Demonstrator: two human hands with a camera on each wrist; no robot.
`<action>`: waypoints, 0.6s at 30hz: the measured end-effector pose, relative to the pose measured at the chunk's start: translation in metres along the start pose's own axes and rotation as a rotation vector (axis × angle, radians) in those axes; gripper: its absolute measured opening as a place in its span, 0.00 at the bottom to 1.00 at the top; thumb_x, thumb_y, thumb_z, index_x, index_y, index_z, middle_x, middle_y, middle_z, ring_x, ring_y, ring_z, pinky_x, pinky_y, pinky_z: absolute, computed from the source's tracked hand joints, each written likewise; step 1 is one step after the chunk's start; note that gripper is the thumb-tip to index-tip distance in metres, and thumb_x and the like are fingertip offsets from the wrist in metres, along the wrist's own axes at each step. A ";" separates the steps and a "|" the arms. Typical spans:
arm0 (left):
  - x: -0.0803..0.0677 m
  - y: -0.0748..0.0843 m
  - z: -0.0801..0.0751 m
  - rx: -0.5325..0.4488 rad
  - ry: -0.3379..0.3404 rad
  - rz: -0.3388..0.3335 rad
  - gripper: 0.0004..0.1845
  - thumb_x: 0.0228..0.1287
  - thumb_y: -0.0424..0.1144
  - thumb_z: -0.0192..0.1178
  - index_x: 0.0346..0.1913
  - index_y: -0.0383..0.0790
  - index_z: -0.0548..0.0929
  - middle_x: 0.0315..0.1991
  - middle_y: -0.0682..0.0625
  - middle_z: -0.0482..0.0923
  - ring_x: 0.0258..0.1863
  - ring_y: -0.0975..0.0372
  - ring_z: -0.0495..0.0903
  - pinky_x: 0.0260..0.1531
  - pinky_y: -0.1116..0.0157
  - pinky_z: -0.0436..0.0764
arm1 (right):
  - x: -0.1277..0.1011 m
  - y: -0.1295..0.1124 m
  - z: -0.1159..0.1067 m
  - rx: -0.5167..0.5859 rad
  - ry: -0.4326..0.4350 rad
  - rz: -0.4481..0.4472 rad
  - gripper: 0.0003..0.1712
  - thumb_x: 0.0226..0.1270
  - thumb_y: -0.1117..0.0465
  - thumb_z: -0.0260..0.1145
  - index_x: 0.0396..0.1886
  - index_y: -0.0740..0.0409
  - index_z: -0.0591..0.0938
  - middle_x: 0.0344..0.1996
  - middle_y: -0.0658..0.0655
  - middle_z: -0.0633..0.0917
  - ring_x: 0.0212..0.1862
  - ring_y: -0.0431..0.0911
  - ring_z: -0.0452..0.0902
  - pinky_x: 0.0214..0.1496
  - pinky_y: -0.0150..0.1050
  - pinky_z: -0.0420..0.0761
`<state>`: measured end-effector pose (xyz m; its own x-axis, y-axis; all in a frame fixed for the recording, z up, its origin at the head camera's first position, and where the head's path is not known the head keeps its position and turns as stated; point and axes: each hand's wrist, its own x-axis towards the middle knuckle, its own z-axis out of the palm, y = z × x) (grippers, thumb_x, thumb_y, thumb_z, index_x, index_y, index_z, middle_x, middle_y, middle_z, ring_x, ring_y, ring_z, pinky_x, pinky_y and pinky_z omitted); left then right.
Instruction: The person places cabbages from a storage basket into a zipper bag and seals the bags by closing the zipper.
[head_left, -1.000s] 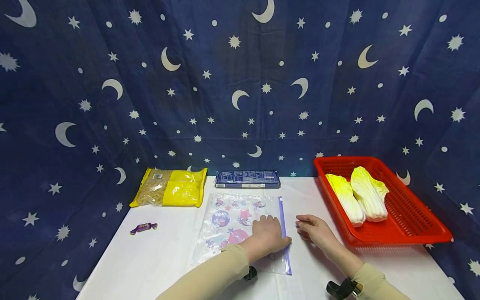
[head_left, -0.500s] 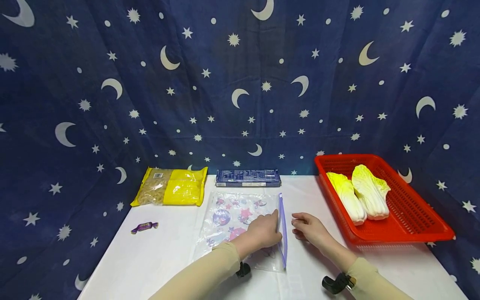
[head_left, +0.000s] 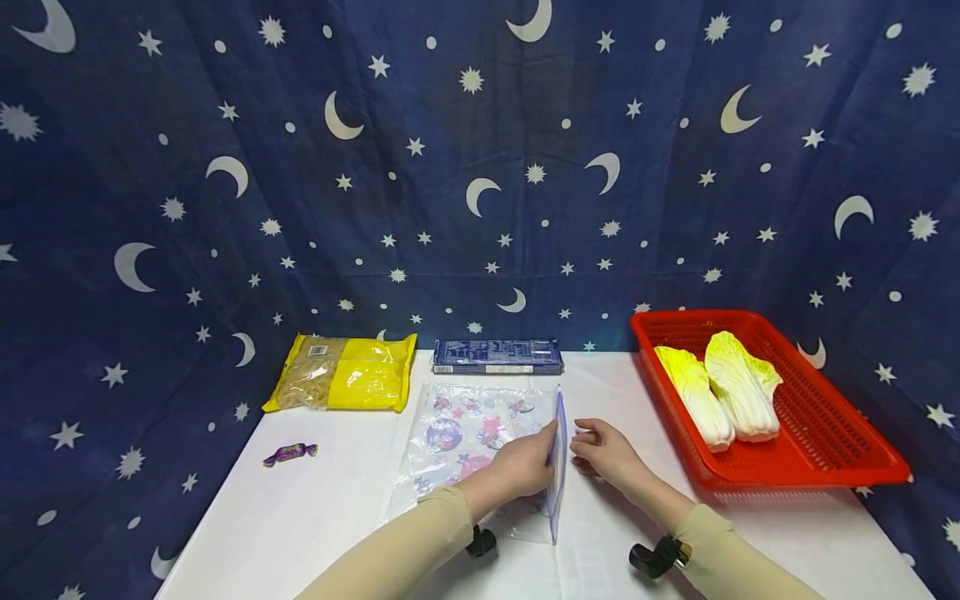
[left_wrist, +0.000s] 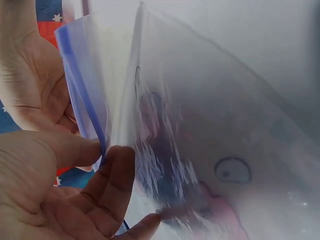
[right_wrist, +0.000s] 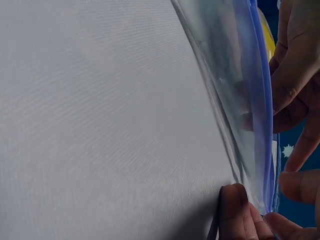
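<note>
Pinching the plastic bag (head_left: 444, 434) by its purple strip (head_left: 556, 510) between thumb and fingers of the left hand (head_left: 517, 462), and holding that edge up off the table (head_left: 337, 500), probably there for a firmer hold than on the floppy plastic elsewhere. Lying flat otherwise, below and to the left of that hand. Holding the right hand (head_left: 611, 458) just across from the strip, with fingers loosely bent and apparently nothing in them, perhaps so close in order to face the raised edge from its other side; hard to tell for certain about fingertip contact. Looking past the left hand now, to a blue box (head_left: 497, 357) just beyond the bag and, farther left, a yellow packet (head_left: 345, 372), both presumably set back for room around the hands. Spotting a wrapped candy (head_left: 291, 453) too, well out to the left of the left hand. Over beyond the right hand, to its right, finding two cabbages (head_left: 742, 392) side by side in a red basket (head_left: 832, 437), probably stopped from rolling by its walls.
</note>
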<state>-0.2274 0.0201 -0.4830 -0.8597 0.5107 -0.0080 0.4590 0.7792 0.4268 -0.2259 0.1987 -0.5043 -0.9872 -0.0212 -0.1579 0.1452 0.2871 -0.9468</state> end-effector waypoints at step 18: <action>-0.001 -0.010 -0.001 -0.084 -0.029 -0.021 0.38 0.60 0.32 0.65 0.76 0.39 0.68 0.31 0.53 0.81 0.28 0.64 0.74 0.27 0.68 0.78 | 0.014 0.006 0.016 -0.025 0.018 -0.062 0.33 0.59 0.77 0.65 0.66 0.73 0.72 0.42 0.66 0.82 0.30 0.48 0.81 0.28 0.42 0.88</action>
<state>-0.2317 0.0113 -0.4864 -0.8615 0.5058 -0.0436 0.4195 0.7575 0.5002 -0.2376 0.1846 -0.5172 -0.9953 -0.0223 -0.0943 0.0828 0.3095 -0.9473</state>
